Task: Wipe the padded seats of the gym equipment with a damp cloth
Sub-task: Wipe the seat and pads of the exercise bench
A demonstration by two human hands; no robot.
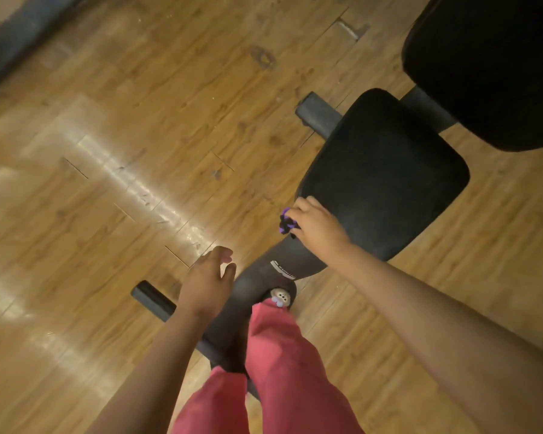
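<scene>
A black padded seat [386,170] of a gym bench fills the right middle of the head view. Beyond it, at the top right, lies the larger black back pad [489,67]. My right hand [317,227] rests on the seat's near left corner, shut on a small purple and black cloth [285,221] that sticks out past the fingers. My left hand [209,278] hovers open over the floor, left of the bench frame, holding nothing.
The bench's dark metal frame [264,286] runs toward me, with a cross foot [152,300] on the wooden floor [138,120] and another bar end [315,112] near the seat. My legs in pink trousers [279,364] stand over the frame. A dark edge [16,36] crosses the top left.
</scene>
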